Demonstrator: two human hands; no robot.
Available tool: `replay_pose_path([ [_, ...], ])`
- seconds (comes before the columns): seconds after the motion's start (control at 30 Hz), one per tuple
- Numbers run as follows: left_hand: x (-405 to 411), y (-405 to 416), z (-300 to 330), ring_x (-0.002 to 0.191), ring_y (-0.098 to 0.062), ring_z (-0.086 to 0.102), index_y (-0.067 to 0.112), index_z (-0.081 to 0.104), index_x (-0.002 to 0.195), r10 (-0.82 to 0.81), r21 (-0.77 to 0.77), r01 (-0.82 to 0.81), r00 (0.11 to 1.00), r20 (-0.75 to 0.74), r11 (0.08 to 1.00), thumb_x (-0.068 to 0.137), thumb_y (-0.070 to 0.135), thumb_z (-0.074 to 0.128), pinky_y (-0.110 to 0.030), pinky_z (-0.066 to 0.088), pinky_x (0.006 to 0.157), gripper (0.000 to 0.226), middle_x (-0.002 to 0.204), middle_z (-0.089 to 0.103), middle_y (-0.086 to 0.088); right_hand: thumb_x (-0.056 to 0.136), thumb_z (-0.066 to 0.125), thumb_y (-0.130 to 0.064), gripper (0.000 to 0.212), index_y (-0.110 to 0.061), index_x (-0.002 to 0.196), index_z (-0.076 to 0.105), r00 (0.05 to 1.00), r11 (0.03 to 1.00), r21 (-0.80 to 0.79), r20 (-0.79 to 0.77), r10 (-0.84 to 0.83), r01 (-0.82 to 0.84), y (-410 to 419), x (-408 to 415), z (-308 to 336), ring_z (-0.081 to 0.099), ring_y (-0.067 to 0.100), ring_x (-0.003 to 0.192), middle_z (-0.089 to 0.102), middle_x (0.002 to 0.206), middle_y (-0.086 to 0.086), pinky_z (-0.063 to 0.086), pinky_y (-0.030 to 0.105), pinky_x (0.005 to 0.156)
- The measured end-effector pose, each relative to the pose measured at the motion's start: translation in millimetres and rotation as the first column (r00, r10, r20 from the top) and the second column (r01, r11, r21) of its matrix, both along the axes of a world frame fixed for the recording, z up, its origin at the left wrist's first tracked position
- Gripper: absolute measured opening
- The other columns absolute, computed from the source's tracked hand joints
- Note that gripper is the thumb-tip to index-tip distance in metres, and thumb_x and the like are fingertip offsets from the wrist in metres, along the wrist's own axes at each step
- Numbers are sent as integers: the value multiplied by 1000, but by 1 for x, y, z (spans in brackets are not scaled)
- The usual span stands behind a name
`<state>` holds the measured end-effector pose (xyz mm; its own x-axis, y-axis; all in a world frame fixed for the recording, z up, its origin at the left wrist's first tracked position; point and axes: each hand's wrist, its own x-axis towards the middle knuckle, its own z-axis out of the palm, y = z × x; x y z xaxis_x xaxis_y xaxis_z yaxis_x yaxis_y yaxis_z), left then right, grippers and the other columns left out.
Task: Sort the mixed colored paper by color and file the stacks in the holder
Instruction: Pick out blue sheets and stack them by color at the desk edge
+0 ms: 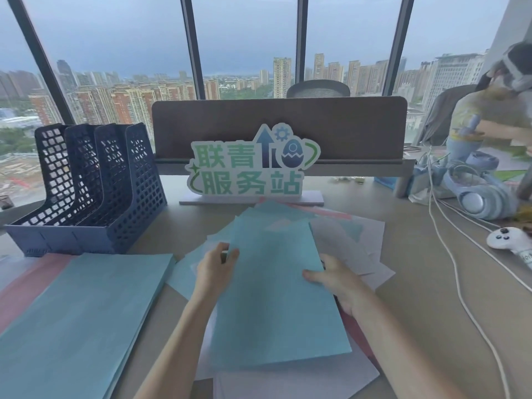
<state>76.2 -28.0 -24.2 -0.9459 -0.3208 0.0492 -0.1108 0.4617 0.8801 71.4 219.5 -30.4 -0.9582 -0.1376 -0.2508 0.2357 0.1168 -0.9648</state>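
Note:
A blue sheet of paper [273, 298] lies on top of the mixed pile [348, 249] of blue, white and pink sheets in the middle of the desk. My left hand [216, 269] pinches the sheet's left edge near its top. My right hand [334, 279] grips its right edge, thumb on top. A sorted stack of blue paper [83, 312] lies to the left, over a pink sheet [28, 286]. The dark blue mesh file holder [92, 191], with three slots, stands at the back left and looks empty.
A green-lettered sign [250, 171] on a white base stands behind the pile, before a brown divider [279, 125]. Blue headphones [478, 197], white cables [449, 254] and a white controller [506, 239] lie at the right. Another person [495, 110] sits at the far right.

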Motion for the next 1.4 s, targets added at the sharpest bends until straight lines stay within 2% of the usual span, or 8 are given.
replay_pose_path([
  [0.2,16,-13,6,106,-22,65,16,55,132,55,381,-47,998,-12,923,90,31,71,-39,50,96,47,117,68,-5,100,58,-10,21,-17,117,67,978,994,-67,-189,-94,83,-4,2,12,74,26,97,77,108,2,58,49,90],
  [0.37,42,-20,13,91,-34,72,2,65,116,-222,760,102,973,57,642,93,16,63,-45,60,78,27,110,72,-20,100,58,-10,18,-17,115,66,962,988,-142,-259,-92,57,-19,9,23,74,20,94,77,106,-1,60,35,80],
  [0.53,54,-29,5,77,-33,73,0,68,106,-101,608,22,990,96,793,91,-4,60,-50,59,78,17,97,75,-20,103,50,-36,35,-5,93,61,899,923,355,-438,20,152,-30,8,15,55,22,69,60,72,3,38,23,61],
  [0.67,55,-42,-5,88,-39,72,3,69,102,41,517,-100,991,125,850,91,-5,60,-59,55,86,16,99,74,-20,77,8,-91,97,-29,134,57,896,428,899,-262,359,92,-24,9,1,48,26,132,56,143,-2,38,41,106],
  [0.8,54,-41,-7,90,-35,73,10,72,97,3,457,-51,994,105,888,92,-5,57,-56,56,88,21,94,77,-12,90,43,-75,73,-42,154,29,919,313,947,-65,388,-65,-10,4,-5,10,30,152,15,167,-8,12,62,118],
  [1.2,41,-47,-8,91,-41,71,27,75,90,28,331,-44,998,55,942,78,8,50,-58,55,83,33,91,76,-10,99,49,-39,38,-30,136,51,945,238,970,-115,306,40,14,-9,2,32,30,142,41,146,4,28,53,113],
  [1.27,39,-40,0,87,-34,73,22,74,94,33,327,-46,998,46,944,88,-3,47,-45,58,78,37,88,77,-6,98,52,-27,36,-26,134,55,899,324,927,-294,324,187,1,-8,0,43,27,135,48,144,4,35,42,109],
  [1.4,29,-25,12,92,-35,72,24,72,98,-77,317,70,997,7,946,95,-3,43,-52,56,83,40,94,77,-9,93,65,-46,67,-15,147,43,941,780,600,-336,43,178,-23,-9,10,56,28,127,57,140,11,43,34,104],
])
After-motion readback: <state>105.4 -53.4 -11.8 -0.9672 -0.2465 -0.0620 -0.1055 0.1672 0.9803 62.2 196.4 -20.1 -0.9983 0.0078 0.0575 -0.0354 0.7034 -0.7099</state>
